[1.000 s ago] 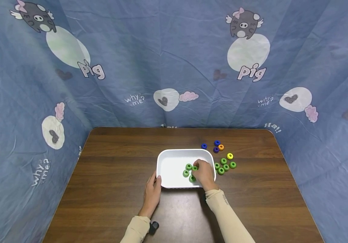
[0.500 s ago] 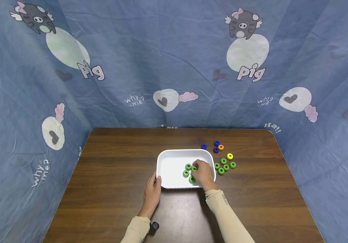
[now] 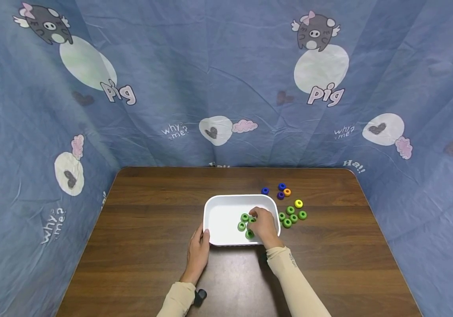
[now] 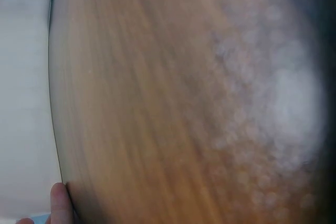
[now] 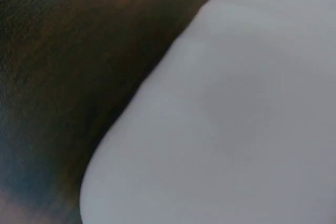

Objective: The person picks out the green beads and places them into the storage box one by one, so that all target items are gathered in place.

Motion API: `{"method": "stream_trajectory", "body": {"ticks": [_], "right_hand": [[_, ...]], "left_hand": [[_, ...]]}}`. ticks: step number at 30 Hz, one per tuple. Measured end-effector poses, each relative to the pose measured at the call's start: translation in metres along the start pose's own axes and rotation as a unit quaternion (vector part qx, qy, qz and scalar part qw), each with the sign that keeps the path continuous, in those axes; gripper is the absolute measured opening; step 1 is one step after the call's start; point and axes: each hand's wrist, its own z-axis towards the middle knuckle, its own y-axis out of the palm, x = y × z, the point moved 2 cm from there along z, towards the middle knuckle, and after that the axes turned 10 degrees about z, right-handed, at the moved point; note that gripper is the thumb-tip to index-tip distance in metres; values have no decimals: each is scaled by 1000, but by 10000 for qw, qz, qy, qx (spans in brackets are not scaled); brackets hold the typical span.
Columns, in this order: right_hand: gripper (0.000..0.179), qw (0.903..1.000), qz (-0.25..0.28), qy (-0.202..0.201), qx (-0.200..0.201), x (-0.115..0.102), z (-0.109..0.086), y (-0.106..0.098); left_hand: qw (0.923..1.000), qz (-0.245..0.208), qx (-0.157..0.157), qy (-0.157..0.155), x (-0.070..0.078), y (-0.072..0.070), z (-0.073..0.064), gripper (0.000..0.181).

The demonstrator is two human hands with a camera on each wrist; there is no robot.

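Note:
A shallow white tray point(image 3: 222, 220) sits on the wooden table. My left hand point(image 3: 198, 256) grips its front left corner; the left wrist view shows the thumb point(image 4: 61, 203) against the tray's edge. Inside the tray, my right hand point(image 3: 264, 226) reaches down over the right half. Its thumb and index finger pinch a green ring-shaped bead point(image 3: 252, 219), partly hidden by the fingers. More green beads lie just left of these fingertips, such as one green bead point(image 3: 242, 226) and another nearer the front point(image 3: 249, 234). Only the tray's pale surface point(image 5: 210, 129) and dark tabletop appear in the right wrist view.
Right of the tray lie several loose green beads point(image 3: 290, 210) and a yellow bead point(image 3: 298, 204). Behind its back right corner are an orange bead point(image 3: 287, 192) and a few blue ones point(image 3: 264, 190). A blue printed cloth point(image 3: 226, 79) hangs behind the table point(image 3: 151, 211).
Very little differs. The right hand's fingertips and the green bead between them have shifted a touch leftward and toward the front. The left hand and tray stay in place.

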Motion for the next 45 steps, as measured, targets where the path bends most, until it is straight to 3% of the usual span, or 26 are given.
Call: {"method": "stream_trajectory", "body": {"ticks": [8,15,30,45], "right_hand": [[25,9993,146,-256,217,-5,-1,-11],[23,9943,647,-477,702,-7,0,-24],[23,9809,1225,27,1510,2,2,-69],[20,9746,1155,154,1911,28,-2,-86]], "left_hand": [[10000,8,25,10,-1,0,1,52],[10000,3,52,39,0,0,1,52],[10000,-67,-26,-41,1,1,-1,53],[10000,-42,6,-19,2,0,0,52]]}}
